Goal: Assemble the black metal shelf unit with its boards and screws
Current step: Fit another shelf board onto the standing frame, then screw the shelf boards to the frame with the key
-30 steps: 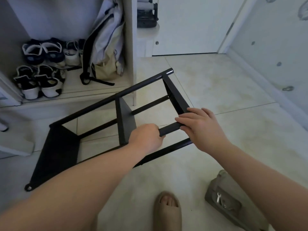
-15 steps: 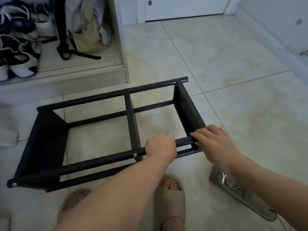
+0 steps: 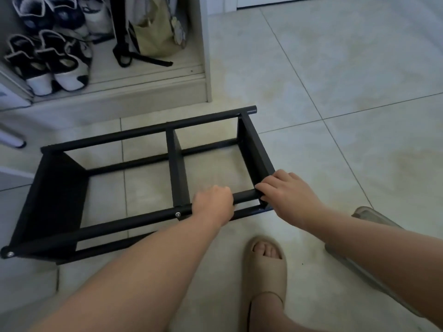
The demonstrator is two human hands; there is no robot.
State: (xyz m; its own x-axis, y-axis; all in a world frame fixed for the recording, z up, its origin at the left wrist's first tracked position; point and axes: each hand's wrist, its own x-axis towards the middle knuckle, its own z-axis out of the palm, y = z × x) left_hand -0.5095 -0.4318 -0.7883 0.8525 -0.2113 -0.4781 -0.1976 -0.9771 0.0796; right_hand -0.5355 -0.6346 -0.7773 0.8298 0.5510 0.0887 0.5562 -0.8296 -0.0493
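The pale tiled floor [image 3: 335,68] carries the black metal shelf unit with tubular rails and flat boards [image 3: 55,200], which lies on its side close in front of the person. The left hand [image 3: 213,204] is wrapped tight round the near upper rail [image 3: 244,195], just beside the middle board [image 3: 178,171]. The right hand [image 3: 287,197] has its fingers [image 3: 266,188] hooked over the same rail at the end-board corner. To shift it well, I'd keep both grips level so the frame doesn't rack, then check the small silver screw [image 3: 177,214] is seated.
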